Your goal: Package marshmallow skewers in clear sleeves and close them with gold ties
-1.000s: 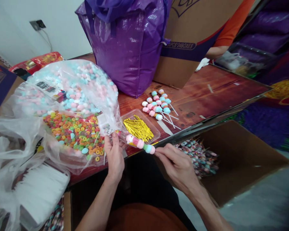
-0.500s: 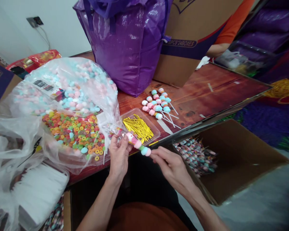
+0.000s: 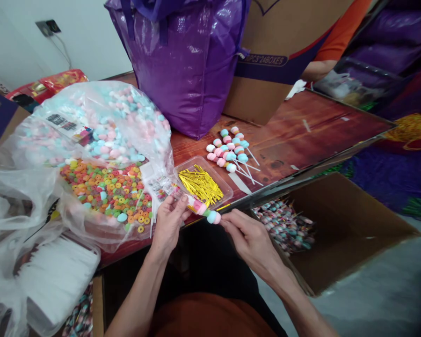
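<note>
A marshmallow skewer (image 3: 213, 217) with pink, green and blue pieces lies between my two hands. My right hand (image 3: 247, 236) pinches it at its near end, where the stick is hidden by the fingers. In my left hand (image 3: 169, 223), thumb and fingers close on a clear printed plastic wrapper (image 3: 192, 202), and the far end of the skewer sits inside it. Just beyond the hands is a clear tray (image 3: 228, 189) of gold twist ties (image 3: 200, 185). Several finished-looking marshmallow skewers (image 3: 228, 149) rest on the table behind the tray.
To the left stand a bag of marshmallows (image 3: 107, 140), ring gummies (image 3: 108, 192) and a box of white sticks (image 3: 58, 276). A purple bag (image 3: 182, 70) and a carton (image 3: 256, 103) stand behind. An open carton (image 3: 340, 234) holds wrapped skewers below right. Another person's orange sleeve (image 3: 347, 35) shows.
My hands have come closer together, and more of the skewer's far end is now within the wrapper and behind my left fingers. The view has shifted slightly.
</note>
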`<state>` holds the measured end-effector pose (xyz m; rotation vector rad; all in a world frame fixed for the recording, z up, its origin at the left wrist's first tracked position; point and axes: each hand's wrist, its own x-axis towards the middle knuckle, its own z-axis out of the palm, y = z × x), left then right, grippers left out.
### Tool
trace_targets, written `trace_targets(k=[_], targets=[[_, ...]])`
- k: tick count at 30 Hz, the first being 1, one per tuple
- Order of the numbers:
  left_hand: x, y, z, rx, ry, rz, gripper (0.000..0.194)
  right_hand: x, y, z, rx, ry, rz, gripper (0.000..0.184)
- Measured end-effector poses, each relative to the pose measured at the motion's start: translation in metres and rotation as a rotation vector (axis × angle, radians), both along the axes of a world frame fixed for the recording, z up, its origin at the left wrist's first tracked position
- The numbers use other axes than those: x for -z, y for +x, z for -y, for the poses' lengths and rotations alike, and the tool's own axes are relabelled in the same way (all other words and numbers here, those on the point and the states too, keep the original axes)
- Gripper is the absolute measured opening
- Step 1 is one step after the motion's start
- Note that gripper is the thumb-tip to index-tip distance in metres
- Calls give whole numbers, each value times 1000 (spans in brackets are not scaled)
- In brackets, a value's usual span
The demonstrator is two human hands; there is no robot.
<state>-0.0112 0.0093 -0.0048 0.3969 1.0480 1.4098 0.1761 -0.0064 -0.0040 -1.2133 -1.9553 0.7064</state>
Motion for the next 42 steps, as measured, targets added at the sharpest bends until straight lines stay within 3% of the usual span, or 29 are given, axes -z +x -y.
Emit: trace_targets(k=[6, 12, 20, 30, 37, 42], targets=[[3, 12, 7, 69, 17, 2, 36, 3, -22, 2, 68, 94, -61, 22], [6, 11, 9, 110, 40, -40, 28, 2, -42, 2, 173, 93, -133, 20], [1, -13, -2, 49, -44, -28, 33, -3, -21, -1, 80, 46, -89, 17], [4, 0, 7, 164, -1, -26, 37, 5, -41, -5, 108, 226, -9, 20], [7, -20, -1, 67, -23, 1, 33, -1, -31, -9, 29, 189, -3, 20], [9, -15, 2, 122, -33, -30, 34, 2, -31, -11, 59, 253, 58, 20]])
